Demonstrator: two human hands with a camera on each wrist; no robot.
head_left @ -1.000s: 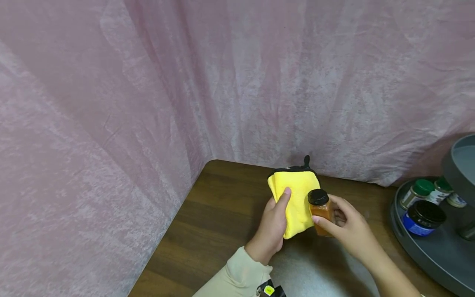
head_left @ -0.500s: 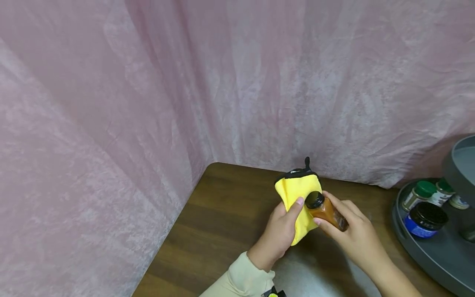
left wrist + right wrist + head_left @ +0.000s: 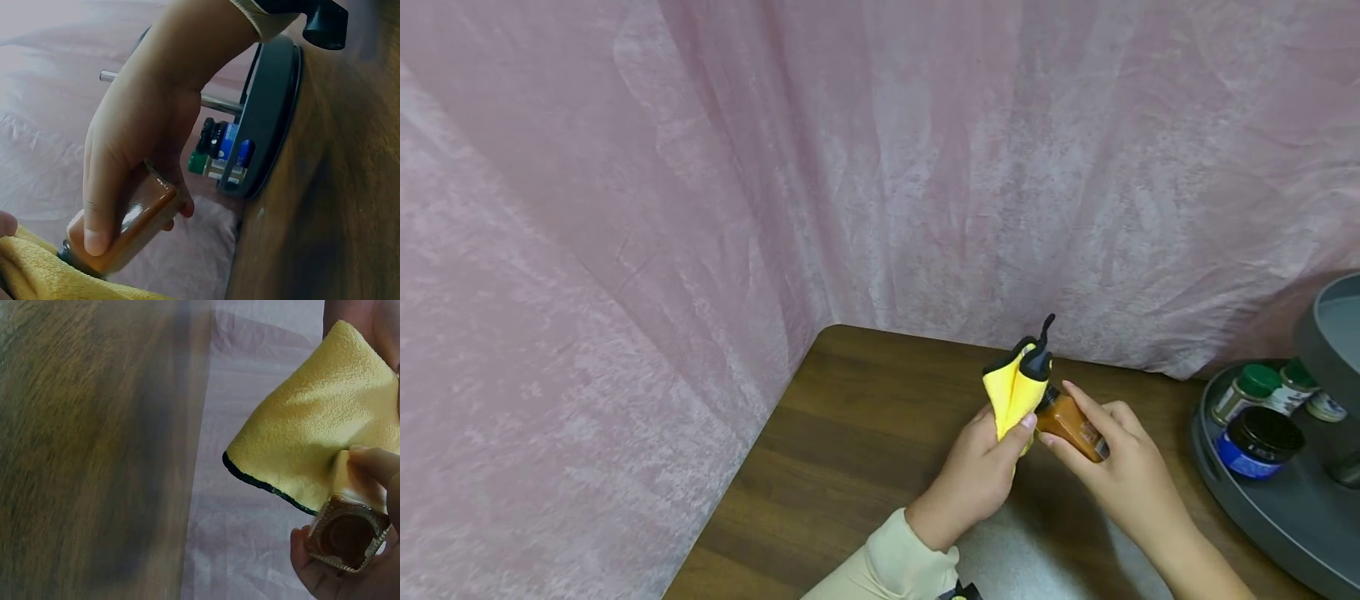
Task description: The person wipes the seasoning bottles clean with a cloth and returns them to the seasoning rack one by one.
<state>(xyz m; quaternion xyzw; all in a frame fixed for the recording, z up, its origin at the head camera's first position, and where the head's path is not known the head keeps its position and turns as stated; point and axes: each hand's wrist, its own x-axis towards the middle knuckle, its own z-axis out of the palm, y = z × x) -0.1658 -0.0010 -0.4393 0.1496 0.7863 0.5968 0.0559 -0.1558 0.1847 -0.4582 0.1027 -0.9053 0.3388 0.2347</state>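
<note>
My left hand [image 3: 973,475] grips a folded yellow cloth [image 3: 1011,390] with black edging and a small black loop. The cloth wraps over the cap end of a spice jar filled with orange-brown powder [image 3: 1072,427]. Thumb and fingers of my right hand [image 3: 1123,462] pinch this jar by its sides, tilted, its base toward the lower right. Most of the dark cap is hidden by the cloth in the head view. From the right wrist, the square clear base of the jar [image 3: 349,537] faces the camera, with the cloth [image 3: 312,419] spread beyond it.
On the right stands a grey two-tier round tray [image 3: 1225,492]. Its lower level holds a black-lidded jar with a blue label [image 3: 1262,442] and several green-capped spice jars [image 3: 1255,387]. A pink curtain [image 3: 925,167] hangs behind the wooden table [image 3: 820,442].
The cloth has gone from lying flat beside the jar to being folded around its cap. The jar has tilted from upright, and my left hand has shifted right.
</note>
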